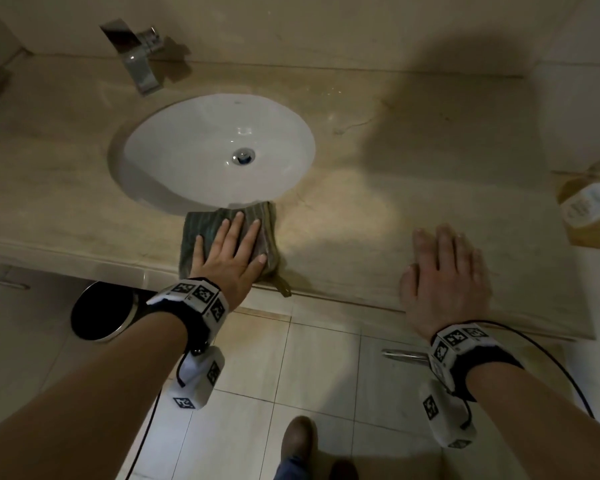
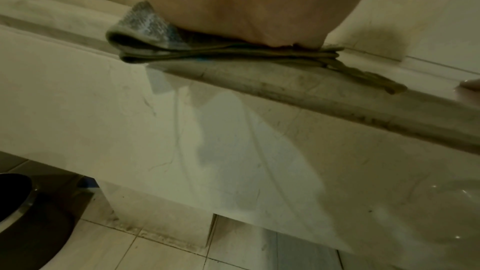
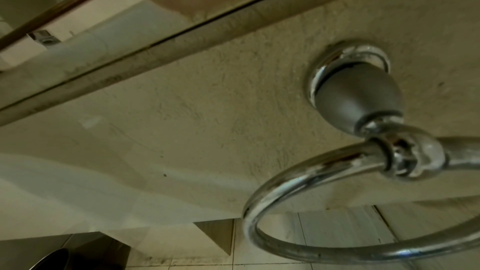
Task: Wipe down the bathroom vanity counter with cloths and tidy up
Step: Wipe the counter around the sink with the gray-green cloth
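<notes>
Your left hand (image 1: 230,253) lies flat with straight, spread fingers (image 1: 235,226) on the folded grey-green striped cloth (image 1: 199,226), pressing it to the beige marble bench (image 1: 378,188) at the front edge, just in front of the white oval sink (image 1: 219,147). The hand hides the middle of the cloth; you see only its left part, its far edge and a strip on the right. The cloth's stripes run from the front edge toward the sink, and the cloth's long axis follows them. Its far edge touches the sink's rim; the fingertips stop just short of that edge. In the left wrist view the cloth's folded layers (image 2: 161,56) stick out slightly past the front edge, and a loose tail (image 2: 369,78) droops over it to the right.

Your right hand (image 1: 445,271) rests flat and relaxed on the bare bench near the front edge, well apart from the cloth, holding nothing. In the right wrist view only the heel of that hand shows; a chrome towel ring (image 3: 324,182) hangs below the bench.
</notes>
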Available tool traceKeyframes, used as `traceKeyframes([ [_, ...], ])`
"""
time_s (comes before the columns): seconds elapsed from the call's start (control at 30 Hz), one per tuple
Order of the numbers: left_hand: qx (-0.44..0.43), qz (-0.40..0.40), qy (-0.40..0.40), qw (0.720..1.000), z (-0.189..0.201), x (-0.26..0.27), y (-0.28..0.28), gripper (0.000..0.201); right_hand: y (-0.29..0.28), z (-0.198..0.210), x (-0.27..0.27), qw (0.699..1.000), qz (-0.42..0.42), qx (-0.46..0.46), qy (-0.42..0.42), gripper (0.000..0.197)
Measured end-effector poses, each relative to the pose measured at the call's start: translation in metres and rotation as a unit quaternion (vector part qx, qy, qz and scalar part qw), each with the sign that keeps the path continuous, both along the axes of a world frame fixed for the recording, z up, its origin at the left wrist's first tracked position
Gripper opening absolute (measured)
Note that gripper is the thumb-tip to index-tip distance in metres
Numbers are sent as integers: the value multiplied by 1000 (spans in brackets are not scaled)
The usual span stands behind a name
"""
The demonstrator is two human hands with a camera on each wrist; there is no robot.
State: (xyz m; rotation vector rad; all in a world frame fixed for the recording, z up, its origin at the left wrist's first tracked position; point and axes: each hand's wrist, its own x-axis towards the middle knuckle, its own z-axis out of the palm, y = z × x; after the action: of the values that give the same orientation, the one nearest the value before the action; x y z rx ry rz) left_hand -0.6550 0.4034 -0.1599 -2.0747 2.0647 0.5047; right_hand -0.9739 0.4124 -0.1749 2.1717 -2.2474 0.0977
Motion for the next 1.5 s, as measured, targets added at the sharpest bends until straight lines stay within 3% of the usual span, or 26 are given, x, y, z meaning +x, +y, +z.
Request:
traceKeyframes([
  [0.23,23,52,14,998,3,-26,-7,60,-1,0,0,1000,-5,20,-8,67],
  [0.4,21,44,13,999,4,-38,-8,61,-2,1,-3,999,-3,41,-11,68],
  [0.67,10,-65,-7,998,5,-107,-2,62,-3,2,-9,998,10,63,-21,67],
  [0.87,18,-141,6,990,7,-178,5,63,-11,12,-35,986,46,54,-152,61],
  [1.07,17,-155,11,988,5,-191,8,64,2,7,-109,995,-53,85,-6,65],
  [1.3,40,-138,28,989,5,-225,19,65,7,6,-110,994,-61,86,-1,67],
  [1.5,58,-146,32,987,6,-254,-13,66,7,11,-108,995,-52,84,8,66],
])
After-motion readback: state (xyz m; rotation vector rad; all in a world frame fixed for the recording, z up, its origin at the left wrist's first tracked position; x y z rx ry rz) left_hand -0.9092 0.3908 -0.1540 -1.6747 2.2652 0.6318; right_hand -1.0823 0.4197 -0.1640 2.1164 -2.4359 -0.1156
